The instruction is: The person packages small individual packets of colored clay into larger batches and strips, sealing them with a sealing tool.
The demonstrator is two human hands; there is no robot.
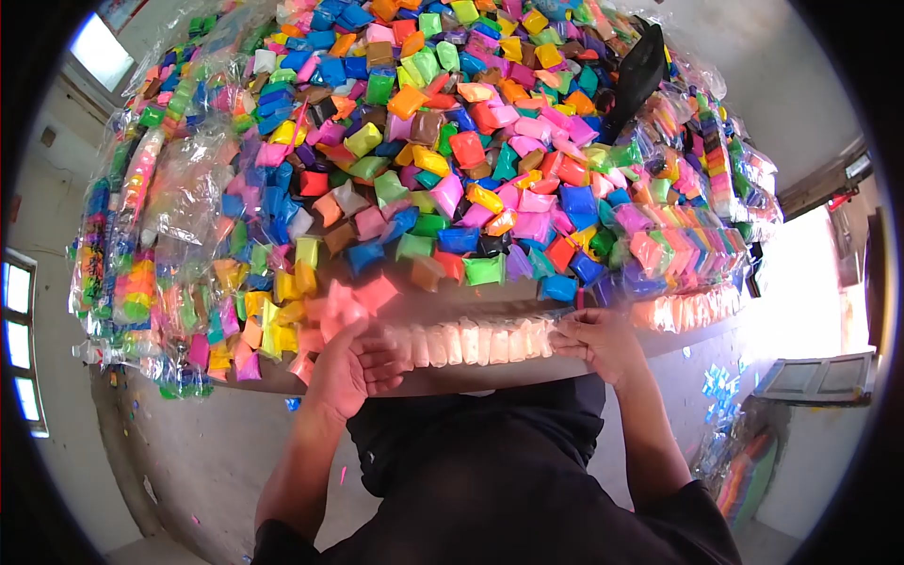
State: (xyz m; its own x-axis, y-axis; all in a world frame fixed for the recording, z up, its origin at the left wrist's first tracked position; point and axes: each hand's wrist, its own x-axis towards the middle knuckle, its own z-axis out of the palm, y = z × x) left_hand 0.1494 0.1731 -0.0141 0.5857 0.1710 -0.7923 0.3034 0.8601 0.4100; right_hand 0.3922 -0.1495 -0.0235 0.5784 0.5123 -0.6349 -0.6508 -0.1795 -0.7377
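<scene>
Peach packet row [480, 343] — left hand [353, 370] at one end; right hand [599, 342] pinching other

Loose packets [452, 169] lie across the middle and far part of the worktop [471, 375]. Left-side bags [188, 188] flank them — right-side bags [683, 247] sit opposite. The packet row [480, 342] runs along the near edge, before the loose packets. Scraps [721, 388] lie on the floor [226, 452] — right of the worktop.
</scene>
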